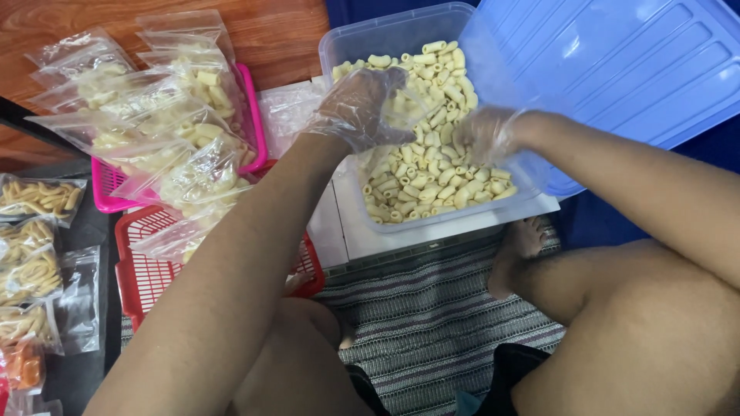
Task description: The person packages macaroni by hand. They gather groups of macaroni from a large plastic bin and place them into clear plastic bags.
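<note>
Floor level, seated: striped rug underfoot, wooden boards beyond, bare knees to either side.

Clear plastic tub straight ahead on a low white surface, half full of short pale pasta tubes. Blue lid leaning against the tub's right side.

Left hand, in a thin clear glove, curled over the tub and gripping what looks like a small clear bag at its mouth. Right hand, gloved too, down among the pasta with fingers bent as if scooping; whether clenched on any pieces, cannot tell.

Filled bags piled on a pink basket to the left, a red basket below, more snack packets at the far left edge.

Likely slips: pasta tumbling past a bag mouth held too narrow or too limp; slick gloves losing the thin plastic; the leaning lid sliding down onto the right wrist; tub nudged off the surface edge nearest the knees.

Tub's long axis running away from the body, slightly rightward. Bag apparently hanging mouth toward the right hand, though hard to make out through the glove.
</note>
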